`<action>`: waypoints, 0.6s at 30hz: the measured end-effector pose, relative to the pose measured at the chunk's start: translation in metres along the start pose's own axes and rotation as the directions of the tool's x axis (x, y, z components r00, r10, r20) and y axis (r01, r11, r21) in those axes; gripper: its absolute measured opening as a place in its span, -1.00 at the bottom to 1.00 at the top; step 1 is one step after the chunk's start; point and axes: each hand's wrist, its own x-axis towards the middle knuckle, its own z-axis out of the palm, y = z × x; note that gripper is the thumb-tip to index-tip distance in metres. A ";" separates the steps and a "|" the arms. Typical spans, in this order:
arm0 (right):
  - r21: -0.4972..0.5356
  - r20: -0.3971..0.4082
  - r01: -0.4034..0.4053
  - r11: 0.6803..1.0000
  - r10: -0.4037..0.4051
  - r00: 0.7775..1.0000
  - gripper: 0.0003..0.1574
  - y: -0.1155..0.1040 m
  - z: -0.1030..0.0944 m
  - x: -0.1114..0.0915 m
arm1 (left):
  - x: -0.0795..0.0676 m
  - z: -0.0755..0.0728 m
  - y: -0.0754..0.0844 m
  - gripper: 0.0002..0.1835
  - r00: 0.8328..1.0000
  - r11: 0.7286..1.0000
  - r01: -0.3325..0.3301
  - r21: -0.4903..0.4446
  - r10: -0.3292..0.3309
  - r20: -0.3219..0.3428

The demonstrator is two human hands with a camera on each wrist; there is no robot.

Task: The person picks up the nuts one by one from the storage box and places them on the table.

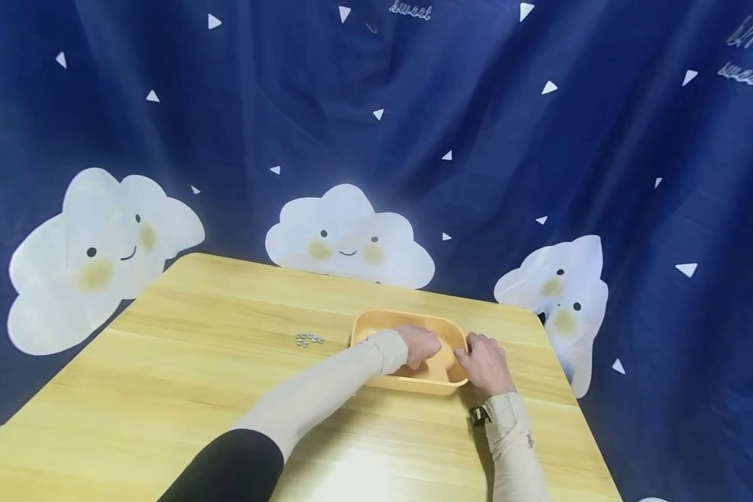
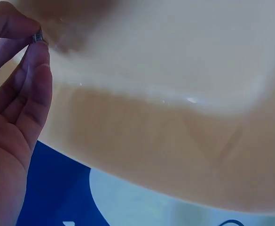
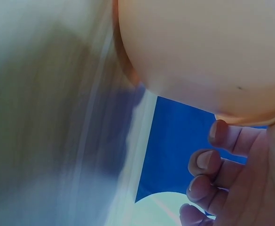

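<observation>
A shallow orange plastic box (image 1: 417, 385) with rounded corners stands on the table. My left hand (image 1: 420, 344) reaches into it from the left. Between thumb and fingertip this hand pinches a small metal nut (image 2: 38, 36), just above the box floor in the left wrist view. At the box's right end, my right hand (image 1: 488, 365) holds the rim, thumb at the edge and fingers on the outer side. In the right wrist view those fingers (image 3: 204, 162) are bent beside the box wall, and the thumb is mostly hidden.
Several small silver nuts (image 1: 316, 339) lie in a loose cluster on the wooden table (image 1: 163, 390), left of the box. A dark blue curtain (image 1: 326, 84) with clouds and triangles hangs behind the table's far edge.
</observation>
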 end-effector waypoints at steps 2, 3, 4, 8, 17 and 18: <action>0.005 0.002 0.007 1.000 -0.007 1.000 -0.74 -0.001 0.000 0.000 | -0.005 0.000 -0.003 -0.64 1.000 1.000 0.011 -0.003 -0.011 -0.001; 0.006 0.002 0.011 1.000 -0.011 1.000 -0.74 -0.001 0.000 0.000 | -0.008 -0.001 -0.005 -0.66 1.000 1.000 0.018 -0.002 -0.018 -0.005; 0.007 0.002 0.014 1.000 -0.014 1.000 -0.73 -0.001 0.000 0.000 | -0.011 -0.001 -0.007 -0.67 1.000 1.000 0.027 -0.005 -0.027 -0.009; 0.006 0.000 0.017 1.000 -0.017 1.000 -0.73 -0.001 -0.001 -0.001 | -0.023 -0.004 -0.016 -0.65 0.999 0.998 0.045 -0.031 -0.046 -0.018; 0.004 0.024 0.023 1.000 -0.023 0.999 -0.71 -0.001 -0.003 -0.003 | -0.052 -0.004 -0.040 -0.49 0.995 0.994 0.094 -0.060 -0.091 0.043; 0.002 0.026 0.024 1.000 -0.024 0.999 -0.70 -0.001 -0.003 -0.003 | -0.055 -0.004 -0.043 -0.48 0.994 0.993 0.101 -0.059 -0.099 0.046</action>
